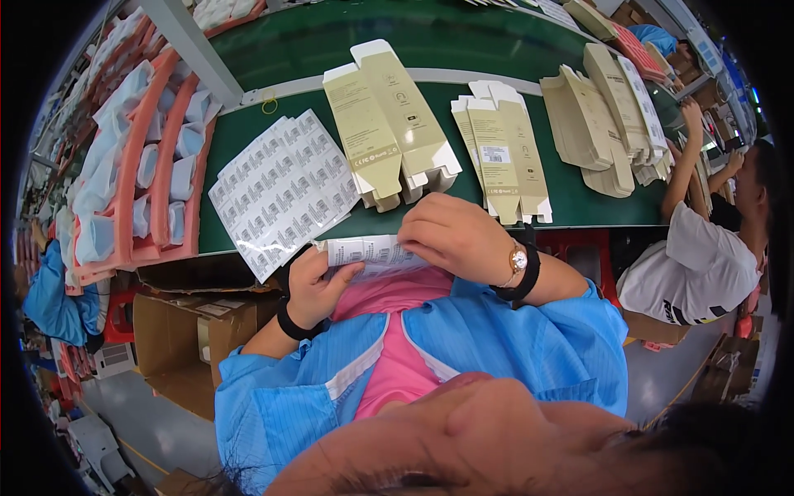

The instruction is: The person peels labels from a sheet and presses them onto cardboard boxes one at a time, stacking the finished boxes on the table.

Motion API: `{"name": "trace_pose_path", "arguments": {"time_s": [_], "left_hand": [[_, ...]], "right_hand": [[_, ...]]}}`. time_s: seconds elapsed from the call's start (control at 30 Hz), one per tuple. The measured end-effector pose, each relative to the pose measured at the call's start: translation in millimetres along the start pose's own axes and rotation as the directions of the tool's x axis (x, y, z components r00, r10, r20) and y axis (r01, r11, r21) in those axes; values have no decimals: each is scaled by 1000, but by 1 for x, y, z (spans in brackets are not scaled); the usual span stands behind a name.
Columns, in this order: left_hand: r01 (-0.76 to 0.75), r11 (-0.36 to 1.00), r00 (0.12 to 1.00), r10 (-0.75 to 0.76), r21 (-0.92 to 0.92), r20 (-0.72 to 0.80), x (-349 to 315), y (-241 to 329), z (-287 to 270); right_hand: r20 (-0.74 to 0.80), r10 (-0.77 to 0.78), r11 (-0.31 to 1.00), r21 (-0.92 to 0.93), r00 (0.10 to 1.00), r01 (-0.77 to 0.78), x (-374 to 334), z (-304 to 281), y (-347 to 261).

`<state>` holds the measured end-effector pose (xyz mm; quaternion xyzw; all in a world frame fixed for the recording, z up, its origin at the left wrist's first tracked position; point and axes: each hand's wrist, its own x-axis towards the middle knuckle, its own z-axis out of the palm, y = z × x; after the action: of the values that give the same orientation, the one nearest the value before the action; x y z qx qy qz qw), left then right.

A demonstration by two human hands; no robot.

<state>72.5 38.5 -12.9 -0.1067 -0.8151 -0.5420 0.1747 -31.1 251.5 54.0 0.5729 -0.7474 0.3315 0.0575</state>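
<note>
My left hand (313, 285) grips one end of a curled white label sheet (364, 250), its thumb lying over the front. At the other end, the bent fingers of my right hand (456, 236) pinch the edge of that sheet; their tips are partly hidden. Just beyond my left hand lies a stack of printed label sheets (277, 186). Flattened beige cartons (385, 116) lie ahead of my hands. Farther right are more flat cartons (500, 153), one with a small white label on it.
The green table (579, 217) has its near edge just past my hands. Several folded cartons (591, 124) stand at the right, near a co-worker in a white shirt (695, 264). Pink foam trays (145, 165) with wrapped items are at the left, above an open cardboard box (178, 347).
</note>
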Motion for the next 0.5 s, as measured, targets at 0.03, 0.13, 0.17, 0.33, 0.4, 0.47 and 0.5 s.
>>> {"name": "trace_pose_path", "arguments": {"time_s": [0.03, 0.13, 0.17, 0.33, 0.4, 0.47, 0.5], "left_hand": [[14, 1000, 1000, -14, -4, -3, 0, 0, 0], [32, 999, 999, -32, -8, -8, 0, -1, 1], [41, 999, 999, -41, -8, -13, -1, -2, 1], [129, 991, 991, -130, -45, -20, -3, -3, 1], [131, 988, 991, -133, -77, -27, -2, -3, 3], [141, 979, 988, -149, -147, -48, -3, -3, 5], [139, 979, 988, -147, -146, -46, -2, -3, 5]], "right_hand": [[0, -4, 1000, -4, 1000, 4, -1, 0, 0], [-3, -35, 999, -16, 999, 34, -2, -1, 0], [-1, -62, 998, -19, 998, 62, -3, -1, 0], [-1, -110, 993, -36, 994, 110, -6, -5, -3], [-7, -123, 991, -55, 992, 123, -7, -5, -3], [-6, -149, 985, -89, 989, 148, -9, -5, -3], [-9, -148, 985, -90, 989, 147, -9, -4, -3]]}}
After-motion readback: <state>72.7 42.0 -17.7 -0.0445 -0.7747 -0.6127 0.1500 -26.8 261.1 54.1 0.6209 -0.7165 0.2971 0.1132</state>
